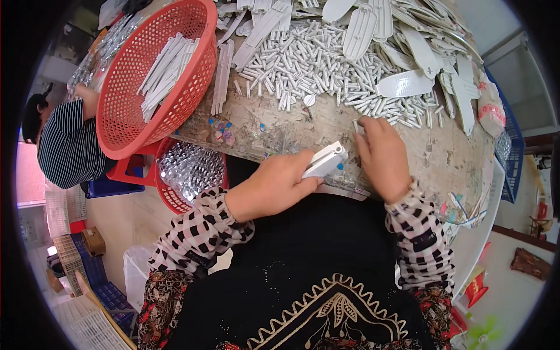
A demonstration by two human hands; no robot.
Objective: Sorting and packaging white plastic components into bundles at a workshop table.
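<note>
My left hand [271,185] is closed around a long white plastic part [326,161], its end with a round hole pointing away from me to the right. My right hand [382,157] is above the table edge, just right of that part. Between its thumb and fingertips it pinches a small white pin [356,125]. Beyond the hands lies a wide heap of similar white pins [309,58]. At the heap's right, flat oval white plastic pieces [405,84] are piled up, some shiny.
At the left a red perforated basket [119,111] holds long white strips [169,73]. Beneath it a second red basket [175,201] contains shiny silver pieces [192,169]. The worn wooden table [431,151] bears scraps. Another person in a striped top [70,143] is at the far left.
</note>
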